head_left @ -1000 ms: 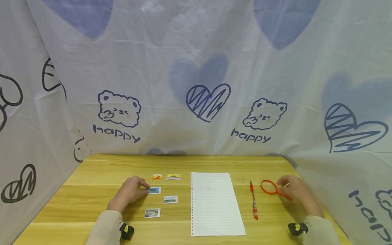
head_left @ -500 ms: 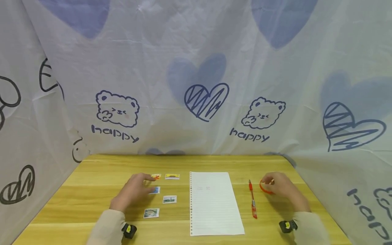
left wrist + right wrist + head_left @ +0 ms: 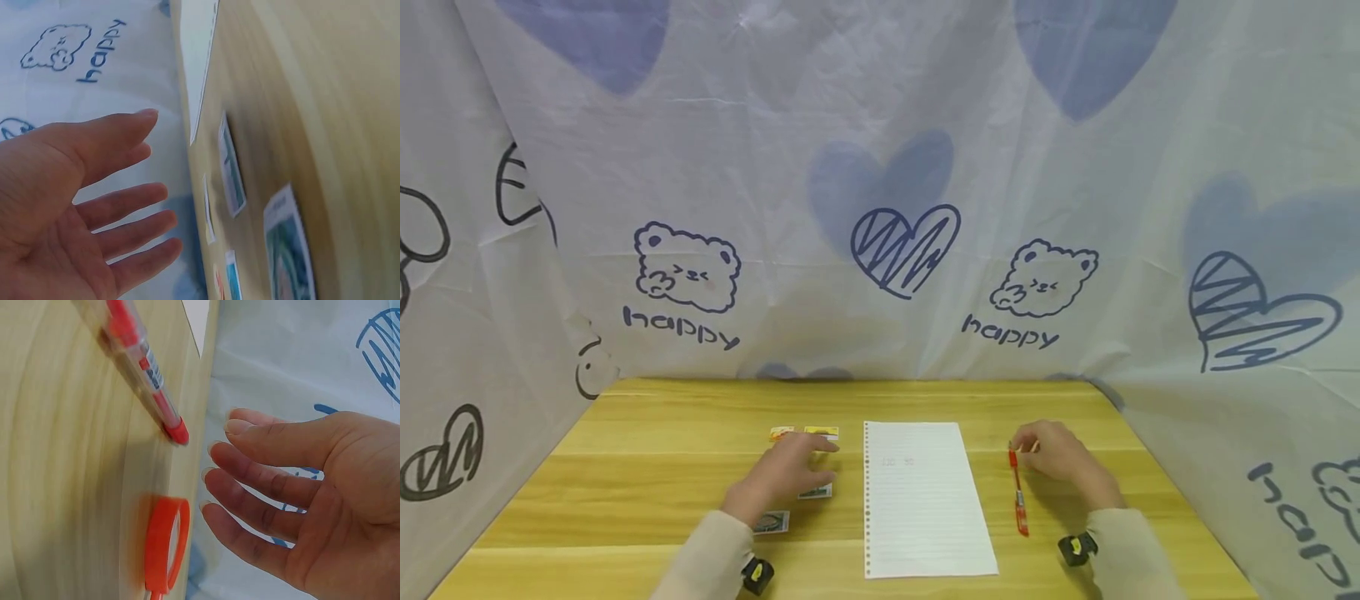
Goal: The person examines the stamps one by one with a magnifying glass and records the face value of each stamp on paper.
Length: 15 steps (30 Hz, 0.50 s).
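Observation:
My left hand (image 3: 784, 471) hovers over the postage stamps with fingers spread and nothing in its grasp. Below it, the green landscape stamp (image 3: 815, 492) and the front stamp (image 3: 771, 523) are partly covered. Behind its fingers lie an orange stamp (image 3: 781, 433) and a yellow one (image 3: 822, 432). The blue stamp (image 3: 233, 275) shows only in the left wrist view. My right hand (image 3: 1060, 454) holds nothing; its relaxed fingers hang near the tip of a red pen (image 3: 1018, 500). A red magnifying glass (image 3: 159, 544) lies below that hand, hidden from the head view.
Between the hands lies a lined sheet of paper (image 3: 928, 517) with punched holes and faint writing near its top. The wooden table (image 3: 587, 492) is enclosed by a white printed curtain (image 3: 790, 350) at the back and sides.
My left hand has left the blue stamp and moved right across the other stamps. My right hand has moved left from the magnifying glass's handle, past its ring, to near the pen.

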Each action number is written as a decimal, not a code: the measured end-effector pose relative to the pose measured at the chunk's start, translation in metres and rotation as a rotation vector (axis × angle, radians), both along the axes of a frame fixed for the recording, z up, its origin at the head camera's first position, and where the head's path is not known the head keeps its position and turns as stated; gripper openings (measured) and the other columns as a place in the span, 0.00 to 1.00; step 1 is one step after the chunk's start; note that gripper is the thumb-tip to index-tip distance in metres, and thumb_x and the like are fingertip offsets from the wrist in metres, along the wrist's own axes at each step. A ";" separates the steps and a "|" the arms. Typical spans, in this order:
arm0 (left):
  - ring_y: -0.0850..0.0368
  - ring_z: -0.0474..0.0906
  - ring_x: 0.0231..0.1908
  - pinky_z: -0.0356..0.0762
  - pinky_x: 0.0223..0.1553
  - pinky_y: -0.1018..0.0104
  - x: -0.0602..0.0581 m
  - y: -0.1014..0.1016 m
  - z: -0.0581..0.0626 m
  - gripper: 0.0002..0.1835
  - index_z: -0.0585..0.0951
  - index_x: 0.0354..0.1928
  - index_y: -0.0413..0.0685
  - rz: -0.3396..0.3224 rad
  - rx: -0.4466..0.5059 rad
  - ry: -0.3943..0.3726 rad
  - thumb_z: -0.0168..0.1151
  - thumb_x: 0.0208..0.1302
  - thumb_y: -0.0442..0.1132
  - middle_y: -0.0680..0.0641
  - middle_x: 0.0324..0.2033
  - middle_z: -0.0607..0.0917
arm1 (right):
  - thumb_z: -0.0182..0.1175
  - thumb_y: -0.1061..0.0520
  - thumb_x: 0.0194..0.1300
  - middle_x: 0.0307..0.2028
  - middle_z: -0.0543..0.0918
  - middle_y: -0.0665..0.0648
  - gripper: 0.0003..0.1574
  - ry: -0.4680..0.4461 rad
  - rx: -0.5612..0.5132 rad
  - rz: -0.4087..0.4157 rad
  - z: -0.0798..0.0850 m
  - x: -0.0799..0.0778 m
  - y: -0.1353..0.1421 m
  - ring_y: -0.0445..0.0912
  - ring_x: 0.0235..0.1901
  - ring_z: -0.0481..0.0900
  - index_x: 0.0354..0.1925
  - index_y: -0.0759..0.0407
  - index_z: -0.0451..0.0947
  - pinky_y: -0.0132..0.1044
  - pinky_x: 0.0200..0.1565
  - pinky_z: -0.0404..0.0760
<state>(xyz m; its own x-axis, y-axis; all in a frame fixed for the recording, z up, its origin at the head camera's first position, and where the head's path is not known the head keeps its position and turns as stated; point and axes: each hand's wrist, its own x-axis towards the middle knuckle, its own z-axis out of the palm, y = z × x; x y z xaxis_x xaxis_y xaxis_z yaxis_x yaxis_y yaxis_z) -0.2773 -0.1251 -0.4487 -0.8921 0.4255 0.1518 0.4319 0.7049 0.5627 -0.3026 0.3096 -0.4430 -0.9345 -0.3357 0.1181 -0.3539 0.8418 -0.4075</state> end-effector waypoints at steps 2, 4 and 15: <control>0.37 0.82 0.58 0.78 0.63 0.40 0.001 0.004 -0.001 0.20 0.85 0.55 0.38 -0.021 -0.005 -0.002 0.73 0.62 0.36 0.39 0.57 0.87 | 0.67 0.70 0.57 0.31 0.86 0.56 0.08 -0.021 -0.011 0.004 -0.001 0.000 -0.003 0.44 0.33 0.77 0.35 0.59 0.86 0.40 0.37 0.79; 0.36 0.79 0.63 0.75 0.66 0.39 0.002 0.008 -0.002 0.20 0.84 0.56 0.38 -0.029 -0.017 -0.014 0.73 0.63 0.37 0.39 0.58 0.86 | 0.67 0.70 0.57 0.31 0.86 0.56 0.08 -0.022 -0.011 0.015 -0.001 0.000 -0.004 0.44 0.33 0.78 0.34 0.59 0.86 0.40 0.38 0.79; 0.34 0.76 0.66 0.73 0.67 0.36 0.001 0.028 -0.011 0.28 0.81 0.63 0.39 -0.101 -0.130 -0.002 0.73 0.62 0.43 0.36 0.63 0.82 | 0.68 0.72 0.56 0.28 0.86 0.55 0.09 -0.025 -0.010 0.059 -0.007 -0.005 -0.005 0.43 0.32 0.79 0.32 0.60 0.86 0.39 0.37 0.80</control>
